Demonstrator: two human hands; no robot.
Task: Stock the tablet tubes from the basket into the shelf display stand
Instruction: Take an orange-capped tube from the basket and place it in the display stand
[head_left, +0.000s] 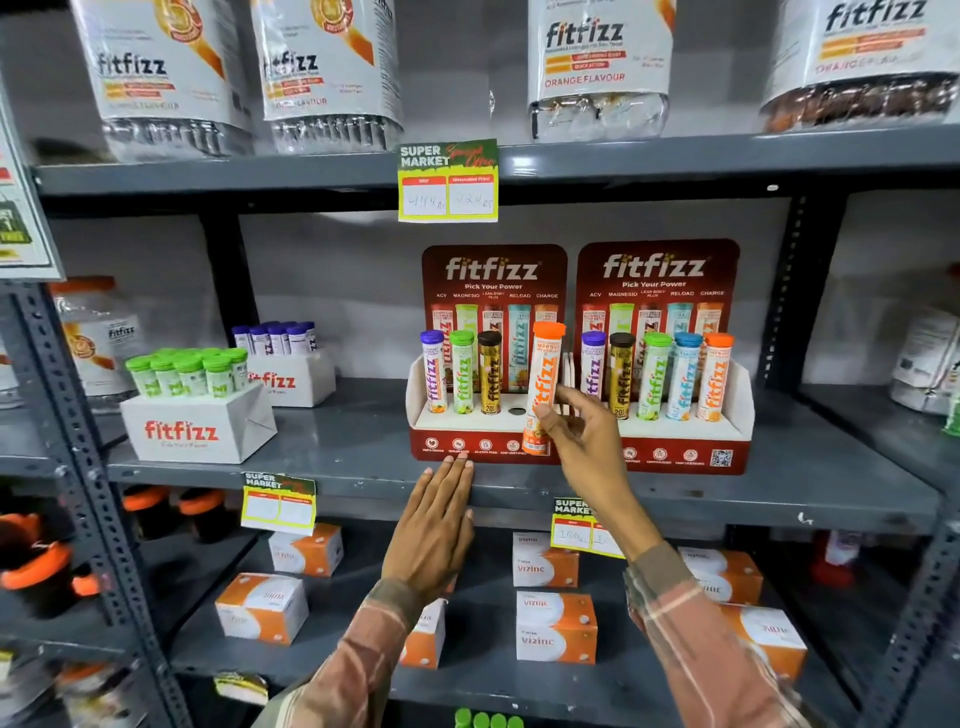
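I have the orange tube (543, 384) pinched low down between the thumb and fingers of my right hand (582, 436), at centre frame, just in front of the left stand (467, 436). The tube is near upright, its base dropped in front of the stand's red front panel, so it is not seated yet. My left hand (434, 525) lies flat and open on the shelf edge (363, 486) below the stand, fingertips at the stand's foot, holding nothing.

As I judge it, the job is close to done. The right stand (727, 410) carries five tubes, a full row. The left stand holds a purple, a green and a brown tube, then an empty hole (516, 411). I cannot tell whether a fifth hole is also empty, since the orange tube covers that spot. So this tube still has to go in, and perhaps one more after it. The basket is out of view; at the bottom edge some green caps (488, 719) show, but I cannot say what they sit in.
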